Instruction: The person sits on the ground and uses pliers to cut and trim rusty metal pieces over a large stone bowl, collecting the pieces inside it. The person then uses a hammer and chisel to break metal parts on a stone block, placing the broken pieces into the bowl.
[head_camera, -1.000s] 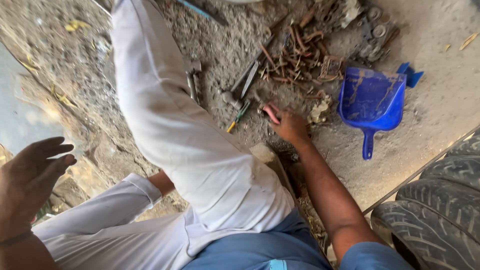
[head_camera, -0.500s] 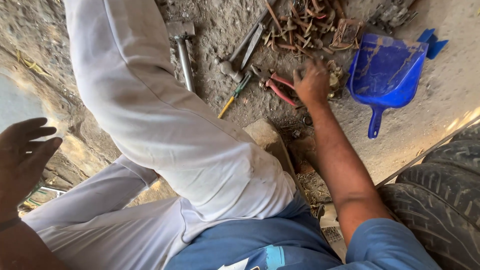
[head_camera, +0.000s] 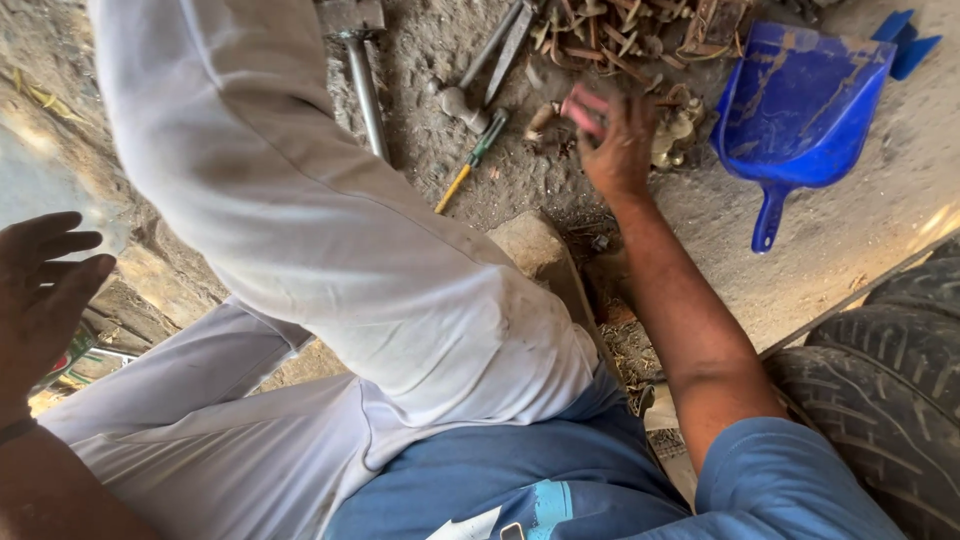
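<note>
The right hand (head_camera: 618, 150) is stretched out to the far side of the dirt ground (head_camera: 860, 230), and its fingers are closed around the red handles of a pair of pliers (head_camera: 583, 108); the picture is blurred there, so the tool's head is hard to see. Just beyond the hand lies a pile of rusty metal scraps (head_camera: 630, 35). To the right of it is a blue dustpan (head_camera: 800, 110), close to the hand but not touching. To the left of the pliers a screwdriver (head_camera: 470, 160) with a yellow and green handle lies on the ground, and further left a hammer (head_camera: 362, 75) with a metal shaft. The left hand (head_camera: 45, 285) is raised at the near left, fingers spread wide, holding nothing. A black tyre (head_camera: 880, 400) is at the near right.
</note>
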